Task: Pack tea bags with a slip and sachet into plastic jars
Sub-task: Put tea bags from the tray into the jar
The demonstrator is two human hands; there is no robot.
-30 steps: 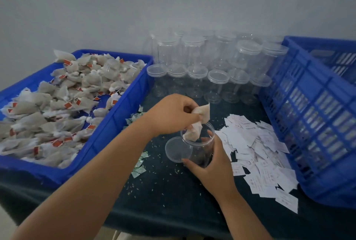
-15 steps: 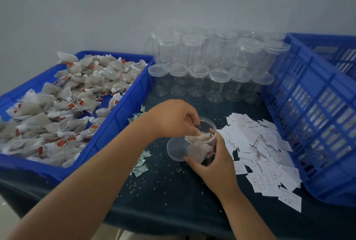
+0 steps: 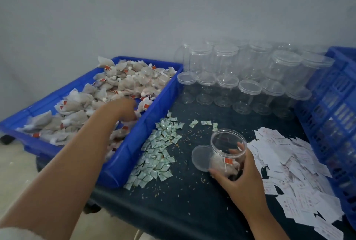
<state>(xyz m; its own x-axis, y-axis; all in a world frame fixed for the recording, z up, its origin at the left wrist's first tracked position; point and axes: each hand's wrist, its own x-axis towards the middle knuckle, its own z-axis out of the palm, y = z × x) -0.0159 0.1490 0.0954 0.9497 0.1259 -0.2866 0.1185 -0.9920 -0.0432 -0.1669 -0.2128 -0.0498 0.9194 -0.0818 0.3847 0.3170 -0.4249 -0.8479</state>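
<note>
The left hand [image 3: 123, 108] reaches into the blue tray [image 3: 131, 155], down among the heaped tea bags [image 3: 77, 116] (it is blurred, so I cannot tell whether its fingers are spread or pinching a bag). The tray sits at that hand's side, so a refill is likely one short reach.

The right hand [image 3: 240, 178] curls fingers and thumb round the lower wall of the jar [image 3: 225, 143], which stands upright and open on the desk [image 3: 183, 201]. The grip probably steadies the light plastic against tipping. A few bags lie at its bottom, one red tag showing through the wall. Its lid [image 3: 200, 157] lies flat just beside its base on the left, handy for capping.

The other supplies flank the jar: sachets [image 3: 158, 155] are heaped between tray and jar, and slips [image 3: 285, 162] are piled to its right. Lidded empty jars [image 3: 248, 89] wait at the back by the wall. A blue crate [image 3: 327, 120] stands at the far right, perhaps for finished ones. The jar looks only partly filled, and I see no slip or sachet inside.
</note>
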